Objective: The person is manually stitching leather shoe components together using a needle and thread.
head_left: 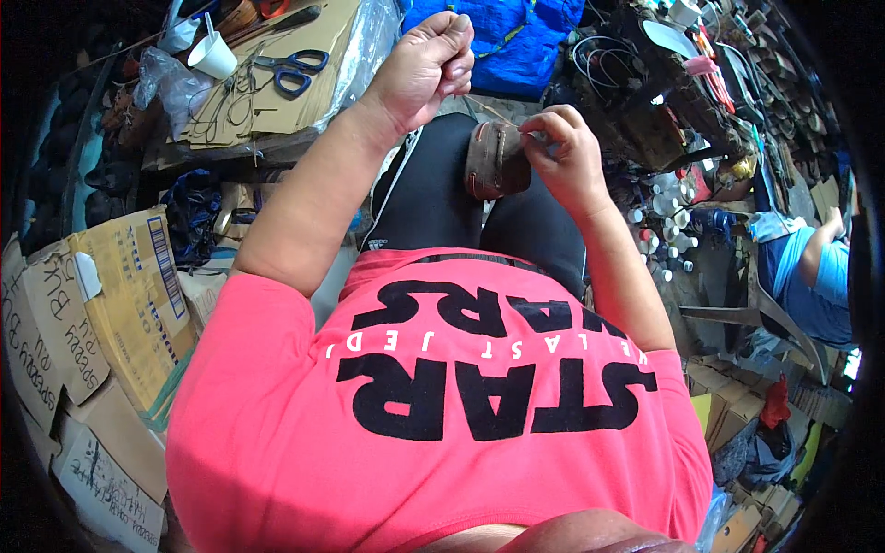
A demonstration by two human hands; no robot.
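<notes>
Left fingers (pixel 454 69) clenched, contents hidden; right fingers (pixel 551 122) bent at edge of brown leather-like piece (pixel 498 164), grip unclear. Piece lying across black-trousered thighs (pixel 433 189). Beyond: white cup (pixel 218 61) holding thin white stick (pixel 209 25), near blue-handled scissors (pixel 288 67) on cardboard-covered desk (pixel 324 41). Farther: crinkled blue bag (pixel 535 55); cardboard boxes (pixel 115 295) at left.

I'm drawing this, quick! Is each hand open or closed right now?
Left hand: closed in a fist; can't tell if anything's inside.
Right hand: pinched closed at the brown piece; exact grip unclear.
</notes>
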